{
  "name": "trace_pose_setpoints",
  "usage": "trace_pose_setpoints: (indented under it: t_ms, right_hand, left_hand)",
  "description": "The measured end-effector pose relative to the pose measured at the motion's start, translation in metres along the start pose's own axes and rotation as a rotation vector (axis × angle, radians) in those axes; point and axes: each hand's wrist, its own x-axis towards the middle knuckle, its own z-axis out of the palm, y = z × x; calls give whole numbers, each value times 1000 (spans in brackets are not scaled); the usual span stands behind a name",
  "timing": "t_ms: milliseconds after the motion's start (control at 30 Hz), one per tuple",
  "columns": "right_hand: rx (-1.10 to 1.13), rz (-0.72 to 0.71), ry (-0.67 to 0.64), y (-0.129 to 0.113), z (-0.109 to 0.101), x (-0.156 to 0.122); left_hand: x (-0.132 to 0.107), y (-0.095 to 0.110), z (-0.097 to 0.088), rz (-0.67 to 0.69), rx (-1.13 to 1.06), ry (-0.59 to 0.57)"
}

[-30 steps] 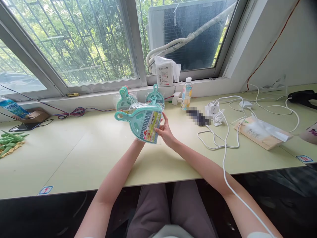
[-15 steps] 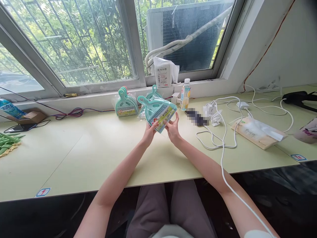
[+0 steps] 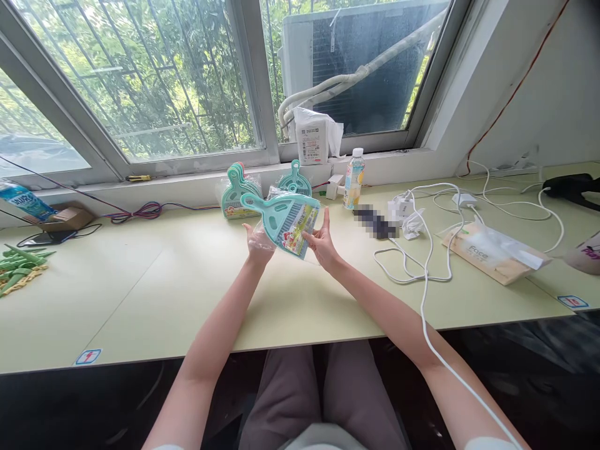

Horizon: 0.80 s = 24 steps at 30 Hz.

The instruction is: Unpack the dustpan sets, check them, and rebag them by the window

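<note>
A mint-green mini dustpan and brush set [image 3: 287, 222] with a printed label, in a clear plastic wrapper, is held above the table. It tilts with its handle up to the left. My right hand [image 3: 323, 245] pinches its lower right corner, thumb on the label and index finger pointing up. My left hand [image 3: 260, 247] is open under the handle side, touching the loose wrapper. Its thumb stands apart to the left, and its other fingers are partly hidden by the plastic. Behind stand a stack of similar wrapped sets [image 3: 238, 194] and another green set [image 3: 295, 179].
A drink bottle [image 3: 354, 180] stands behind a blurred dark item [image 3: 375, 222]. White cables [image 3: 424, 275] cross the right side, one over my right forearm. A tissue pack [image 3: 492, 253] lies farther right. At left are green pods [image 3: 21, 269] and a cardboard box [image 3: 70, 217].
My left hand has let go of the label's lower edge and moved left under the handle side. The set has shifted slightly left and turned; my right hand still grips it.
</note>
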Motion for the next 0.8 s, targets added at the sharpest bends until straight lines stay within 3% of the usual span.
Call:
trace_pose_setpoints:
  t_ms: [100, 233, 400, 533, 600, 700, 800]
  right_hand:
    - [-23, 57, -110, 5, 7, -6]
    - [-30, 54, -162, 7, 11, -11]
    - [-55, 30, -177, -1, 13, -10]
    - [-65, -44, -43, -3, 10, -6]
    - [-51, -86, 62, -2, 6, -3]
    - [-33, -126, 186, -2, -3, 3]
    - [-36, -131, 229, -3, -10, 8]
  left_hand:
    - [-4, -8, -4, -80, 29, -58]
    - [-14, -19, 2, -164, 70, -94]
    - [-12, -17, 14, -119, 46, -3]
    - [-6, -21, 21, 37, 16, 158]
    - [-9, -28, 25, 85, 52, 175]
    - [-17, -41, 33, 138, 219, 67]
    - [-25, -51, 41, 133, 427, -30]
